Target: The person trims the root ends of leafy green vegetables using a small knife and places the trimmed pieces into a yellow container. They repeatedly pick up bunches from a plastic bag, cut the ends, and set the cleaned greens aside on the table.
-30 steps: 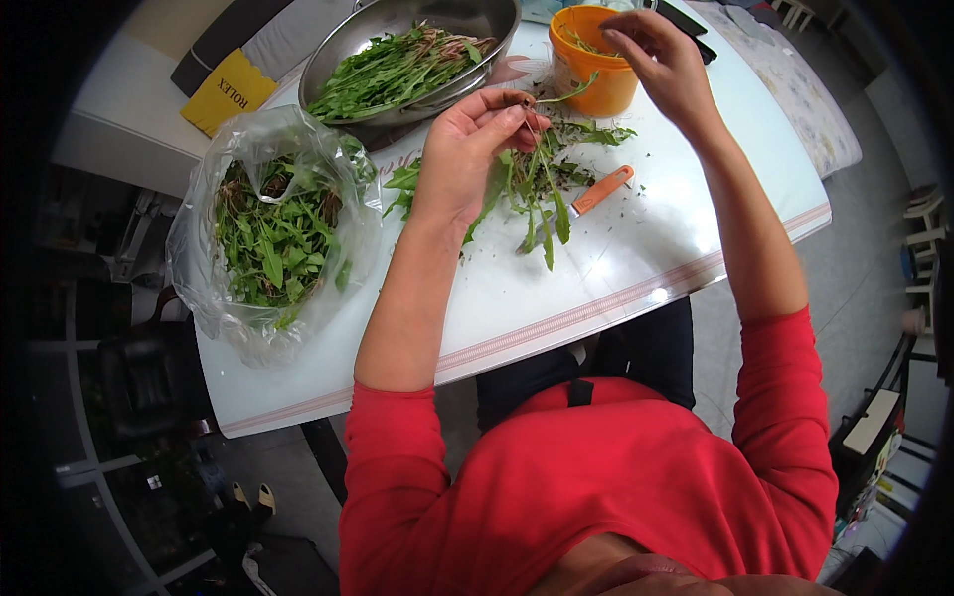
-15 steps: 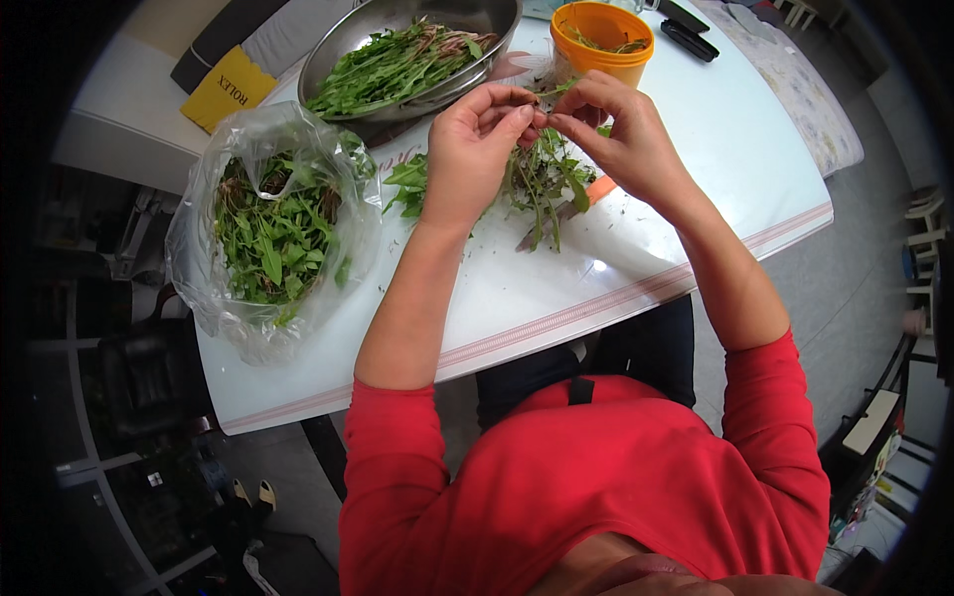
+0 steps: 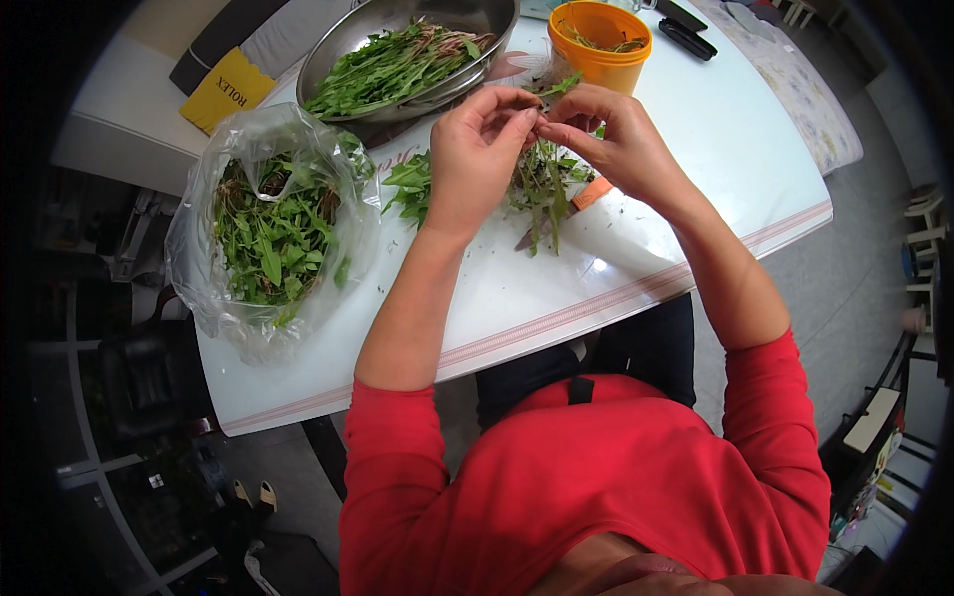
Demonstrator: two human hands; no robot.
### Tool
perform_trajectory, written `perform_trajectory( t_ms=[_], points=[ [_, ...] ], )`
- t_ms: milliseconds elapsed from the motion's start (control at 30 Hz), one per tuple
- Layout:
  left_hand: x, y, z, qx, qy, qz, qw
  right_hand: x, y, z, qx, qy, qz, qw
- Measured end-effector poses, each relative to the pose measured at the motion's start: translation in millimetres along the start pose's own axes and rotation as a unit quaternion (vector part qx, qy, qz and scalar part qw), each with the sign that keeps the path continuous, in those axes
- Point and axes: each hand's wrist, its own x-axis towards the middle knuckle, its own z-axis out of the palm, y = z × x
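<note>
Over the middle of the table my left hand (image 3: 479, 154) and my right hand (image 3: 614, 134) meet, fingertips pinched together on a leafy green plant (image 3: 558, 87). Its root end sits between the fingers; the exact grip is partly hidden. Below the hands lie more loose leafy greens (image 3: 407, 189), along with a bunch of darker, wilted stems (image 3: 542, 204). An orange knife handle (image 3: 593, 194) shows beside these stems, its blade mostly covered by them. Small dark bits of dirt are scattered around it.
To the left stands an open clear plastic bag (image 3: 273, 233) full of leafy greens. A metal bowl (image 3: 316, 72) of sorted greens is at the back. Behind my right hand are an orange tub (image 3: 606, 72) with trimmings and a black object (image 3: 688, 40). The white table's (image 3: 477, 363) front edge is near me.
Both hands stay pinched together, with slight finger shifts. The leafy plant between them now points up more, and the stems beneath have shifted slightly.
</note>
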Motion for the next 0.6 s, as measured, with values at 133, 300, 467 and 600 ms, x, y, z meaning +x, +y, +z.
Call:
perform_trajectory(
  t_ms=[133,300,467,600],
  points=[
    [-1,-1,2,0.075,0.017,0.040,0.996,-1,-3,-5,0.022,-0.052,0.087,0.995],
    [-1,-3,-1,0.229,-0.003,0.128,0.965,1,-1,-19,0.048,-0.091,0.005,0.995],
    [-4,1,1,0.261,-0.027,0.155,0.952,9,-13,-48,-0.038,-0.224,0.043,0.973],
    [-5,5,3,0.252,-0.025,0.152,0.955,15,-23,-61,-0.043,-0.253,0.044,0.966]
  ],
)
